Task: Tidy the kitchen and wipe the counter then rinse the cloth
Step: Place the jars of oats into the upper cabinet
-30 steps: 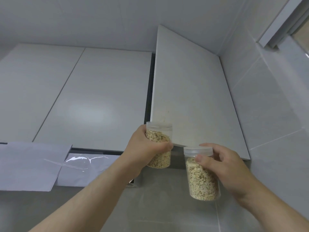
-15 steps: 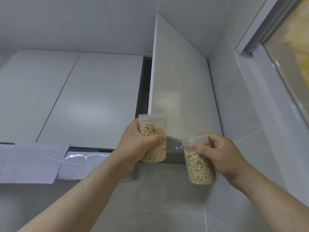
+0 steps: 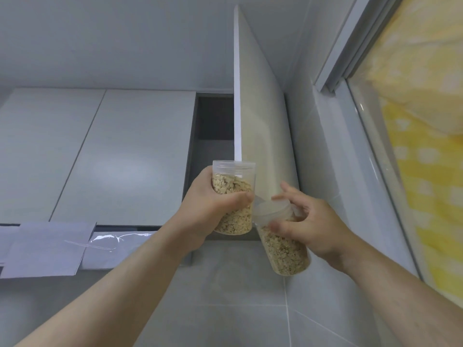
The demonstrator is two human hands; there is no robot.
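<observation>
Both hands are raised toward an upper wall cabinet. My left hand (image 3: pixel 208 209) grips a clear plastic jar of oats (image 3: pixel 233 194), upright, just below the edge of the open cabinet door (image 3: pixel 258 126). My right hand (image 3: pixel 313 226) holds a second clear jar of oats (image 3: pixel 283 244), tilted with its lid toward the first jar, the two jars touching. The door stands swung out, edge-on to me, and the dark cabinet interior (image 3: pixel 215 121) shows to its left.
Closed white cabinet doors (image 3: pixel 112 151) run to the left. A range hood (image 3: pixel 50 246) with a glossy panel juts out at lower left. Grey tiled wall (image 3: pixel 225 296) lies below. At the right is a window frame (image 3: pixel 350 71) with a yellow patterned cloth (image 3: pixel 426 146) behind the glass.
The cabinet door has swung further open, exposing the dark interior. My right hand's jar has tilted and moved against the left jar. The view has shifted right toward the window.
</observation>
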